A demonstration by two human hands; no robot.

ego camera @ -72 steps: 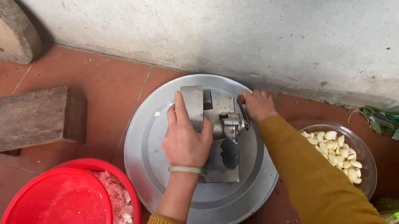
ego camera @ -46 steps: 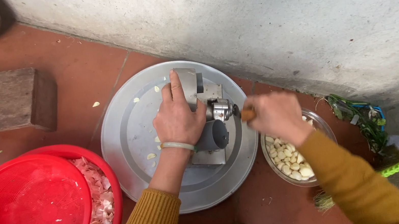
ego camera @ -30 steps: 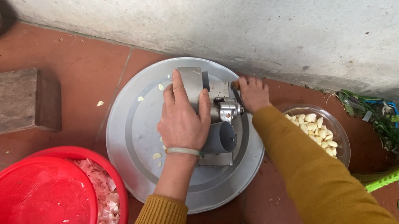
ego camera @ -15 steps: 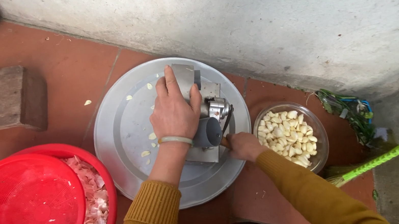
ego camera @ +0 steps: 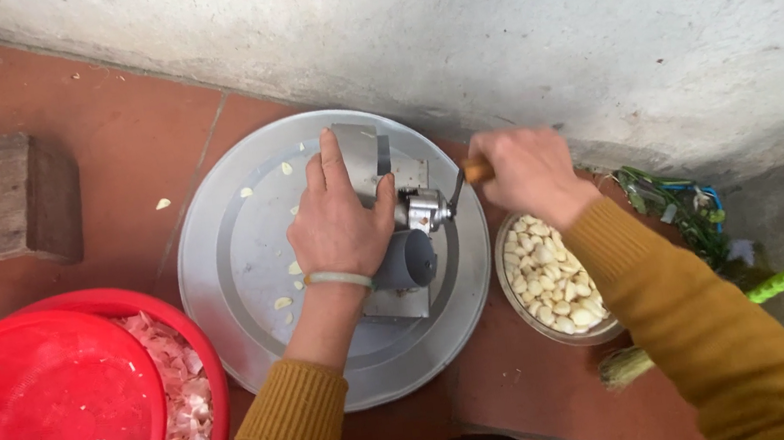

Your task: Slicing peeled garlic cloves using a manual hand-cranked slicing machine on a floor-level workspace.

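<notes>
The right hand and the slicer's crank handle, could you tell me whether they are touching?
Touching: in the head view the right hand is closed around the wooden crank handle.

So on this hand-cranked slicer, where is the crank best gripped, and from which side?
Best at the wooden knob at the end of the crank arm, coming from the slicer's right side. The arm sticks out that way, toward the bowl of garlic cloves, so the knob stands clear of the body. The right hand wraps it there; the left hand presses down on top.
</notes>
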